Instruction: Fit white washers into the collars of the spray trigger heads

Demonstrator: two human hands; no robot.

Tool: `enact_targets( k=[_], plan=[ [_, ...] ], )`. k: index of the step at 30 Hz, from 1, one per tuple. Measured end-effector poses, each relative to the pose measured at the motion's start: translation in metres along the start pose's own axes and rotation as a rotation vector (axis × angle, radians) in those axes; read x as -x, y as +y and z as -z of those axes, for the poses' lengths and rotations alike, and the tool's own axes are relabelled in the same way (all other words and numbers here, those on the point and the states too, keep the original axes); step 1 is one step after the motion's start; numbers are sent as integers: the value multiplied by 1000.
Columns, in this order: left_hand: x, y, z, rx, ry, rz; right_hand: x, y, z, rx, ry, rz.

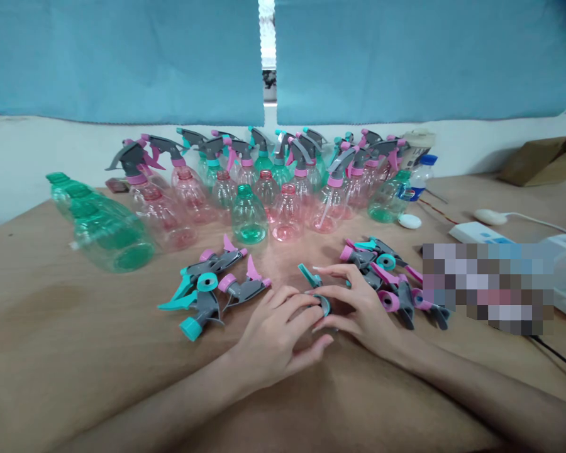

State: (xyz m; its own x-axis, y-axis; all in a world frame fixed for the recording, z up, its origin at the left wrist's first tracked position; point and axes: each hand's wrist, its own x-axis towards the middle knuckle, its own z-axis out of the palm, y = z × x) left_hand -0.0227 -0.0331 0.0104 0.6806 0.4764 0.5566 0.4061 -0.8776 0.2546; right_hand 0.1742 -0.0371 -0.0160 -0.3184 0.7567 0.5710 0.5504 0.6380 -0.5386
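Note:
Near the middle of the table, my left hand (pixel 276 330) and my right hand (pixel 361 305) are both closed around one grey and teal trigger spray head (pixel 310 275). Its teal lever points up and left, while fingers cover much of its body and collar. To the left lies a loose pile of spray heads (pixel 207 283) with teal and pink parts. A second pile of spray heads (pixel 399 292) lies just right of my right hand. Uncapped bottles stand beyond, among them a green bottle (pixel 249 217) and a pink bottle (pixel 287 217).
Several bottles fitted with spray heads (pixel 302 176) stand in rows along the wall. Green bottles (pixel 116 233) stand at the left. A blue-capped bottle (pixel 419 179), a white power strip (pixel 481 233), cables and a cardboard box (pixel 542 162) are on the right.

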Motion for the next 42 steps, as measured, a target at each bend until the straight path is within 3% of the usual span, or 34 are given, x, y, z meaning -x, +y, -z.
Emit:
enact_targets(
  k=[9,22,31,37,42],
  plan=[
    [-2,0,-3,43,-23,-54,2,0,-2,-19,-25,12],
    [-1,-5,6,194,54,5,-2,-6,0,-91,1,-18],
    [3,-14,6,132,98,-95,0,-7,1,-94,-6,-41],
    [3,-16,5,84,141,-15,1,-8,1,-126,-27,-63],
    [-1,-14,6,124,84,-8,1,-7,1,-123,-40,-82]
  ],
)
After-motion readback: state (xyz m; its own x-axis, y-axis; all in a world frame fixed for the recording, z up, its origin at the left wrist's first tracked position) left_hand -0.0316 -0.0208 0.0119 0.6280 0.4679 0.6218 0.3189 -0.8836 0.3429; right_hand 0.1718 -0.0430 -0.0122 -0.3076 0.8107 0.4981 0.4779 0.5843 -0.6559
